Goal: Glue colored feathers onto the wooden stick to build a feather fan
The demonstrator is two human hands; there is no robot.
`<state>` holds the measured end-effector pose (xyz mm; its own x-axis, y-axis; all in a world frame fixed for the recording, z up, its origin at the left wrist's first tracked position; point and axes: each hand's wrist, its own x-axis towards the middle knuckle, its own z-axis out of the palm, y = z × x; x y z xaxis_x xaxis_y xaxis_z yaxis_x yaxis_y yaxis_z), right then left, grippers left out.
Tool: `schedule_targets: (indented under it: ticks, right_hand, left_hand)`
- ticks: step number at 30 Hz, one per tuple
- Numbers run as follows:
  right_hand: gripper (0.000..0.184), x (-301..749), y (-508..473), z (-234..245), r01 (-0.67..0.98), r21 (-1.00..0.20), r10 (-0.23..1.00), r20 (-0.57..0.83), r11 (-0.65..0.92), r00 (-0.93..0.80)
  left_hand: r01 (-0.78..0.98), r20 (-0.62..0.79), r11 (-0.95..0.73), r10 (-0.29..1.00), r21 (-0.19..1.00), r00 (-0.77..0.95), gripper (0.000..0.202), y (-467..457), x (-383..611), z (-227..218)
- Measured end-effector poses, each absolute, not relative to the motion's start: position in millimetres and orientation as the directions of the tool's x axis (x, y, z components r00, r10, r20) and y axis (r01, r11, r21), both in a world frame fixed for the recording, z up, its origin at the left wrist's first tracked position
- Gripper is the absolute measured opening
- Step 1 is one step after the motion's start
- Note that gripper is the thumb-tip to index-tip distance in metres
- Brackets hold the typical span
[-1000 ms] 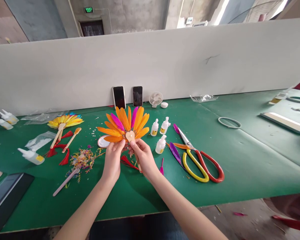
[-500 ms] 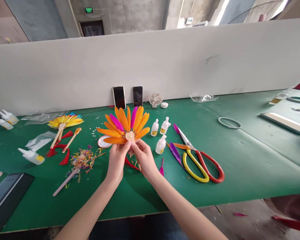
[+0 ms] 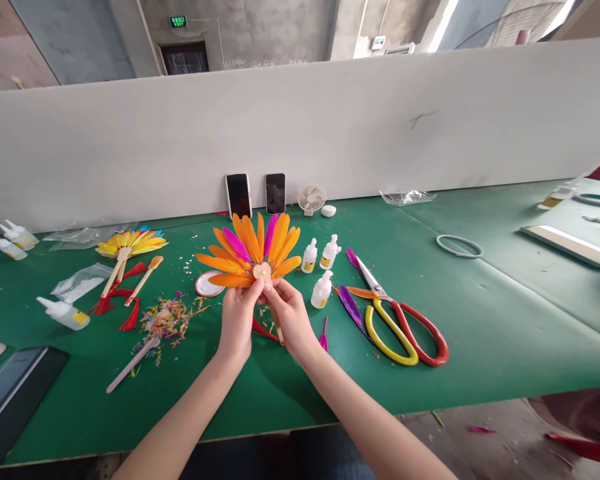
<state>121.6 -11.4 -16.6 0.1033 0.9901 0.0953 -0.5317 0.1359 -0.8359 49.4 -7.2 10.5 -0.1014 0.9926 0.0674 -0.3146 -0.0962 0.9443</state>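
Observation:
I hold a feather fan (image 3: pixel 253 250) of orange and pink feathers upright above the green table (image 3: pixel 480 320). A pale wooden heart (image 3: pixel 262 272) sits at the fan's base. My left hand (image 3: pixel 237 321) pinches the base from the left, fingers closed. My right hand (image 3: pixel 290 315) grips the base and the stick below it from the right. Red feathers (image 3: pixel 263 329) lie on the table under my hands.
Three small glue bottles (image 3: pixel 321 263) stand right of the fan, then yellow and red scissors (image 3: pixel 397 320) with purple feathers (image 3: pixel 350 303). A yellow fan (image 3: pixel 130 243), red tassels, feather scraps (image 3: pixel 165 319) and more bottles lie left. Two phones (image 3: pixel 257 194) lean on the white divider.
My left hand has slid right, closer to the fan's base and my right hand. The fan has stayed almost in place.

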Motion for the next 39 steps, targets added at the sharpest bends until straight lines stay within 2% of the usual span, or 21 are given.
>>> schedule_targets:
  ticks: [9, 14, 19, 23, 29, 39]
  right_hand:
    - [0.026, 124.7, -13.8, -6.1, -0.481, -0.867, 0.987, 0.07, 0.133, 0.147]
    - [0.026, 126.3, -13.3, -6.6, -0.442, -0.891, 0.993, 0.076, 0.109, 0.092]
    - [0.024, 127.7, -13.9, -4.4, -0.476, -0.875, 0.996, 0.059, 0.087, 0.073]
    - [0.023, 128.1, -15.0, -2.0, -0.527, -0.844, 0.994, 0.056, 0.098, 0.095]
    - [0.023, 129.1, -14.0, -3.9, -0.52, -0.843, 0.987, 0.069, 0.137, 0.148]
    - [0.02, 129.5, -14.3, -1.6, -0.469, -0.865, 0.974, 0.087, 0.178, 0.209]
  left_hand:
    - [-0.36, 0.063, -0.064, 0.998, 0.931, -0.012, 0.026, -6.4, 54.0, 13.4]
    - [-0.337, 0.024, -0.058, 0.994, 0.94, -0.103, 0.023, -3.6, 51.4, 14.5]
    - [-0.34, 0.057, -0.094, 0.991, 0.936, -0.119, 0.024, -6.0, 53.1, 17.9]
    - [-0.351, 0.086, -0.115, 0.991, 0.929, -0.098, 0.03, -7.8, 54.8, 18.2]
    - [-0.301, 0.083, -0.096, 0.995, 0.949, -0.055, 0.028, -8.2, 54.3, 12.6]
    - [-0.293, 0.044, -0.08, 0.991, 0.953, -0.126, 0.022, -9.5, 55.4, 10.8]
